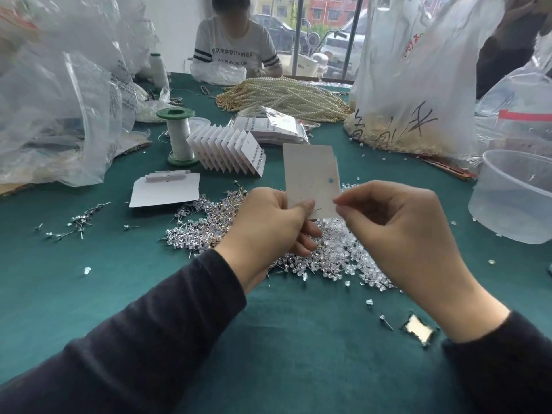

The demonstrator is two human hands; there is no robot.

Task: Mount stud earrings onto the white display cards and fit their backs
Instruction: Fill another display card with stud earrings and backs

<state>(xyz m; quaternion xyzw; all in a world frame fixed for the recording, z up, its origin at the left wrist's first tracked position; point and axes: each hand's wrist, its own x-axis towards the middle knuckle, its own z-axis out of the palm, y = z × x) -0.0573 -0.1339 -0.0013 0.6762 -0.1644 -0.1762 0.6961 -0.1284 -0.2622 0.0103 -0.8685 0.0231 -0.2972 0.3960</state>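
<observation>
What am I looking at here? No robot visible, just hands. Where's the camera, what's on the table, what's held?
No machine: a person works bare-handed, filmed by one wide-angle camera on their head, looking forward and down. The left hand grips a white display card by its lower edge. The right hand pinches its fingertips together at the card's lower right edge; whatever they hold is too small to see. Under the hands, on the green table, lie a pile of stud earrings and clear backs. Beyond are a row of finished cards, a thread spool, pearl strands and a clear tub. Another person sits opposite.
</observation>
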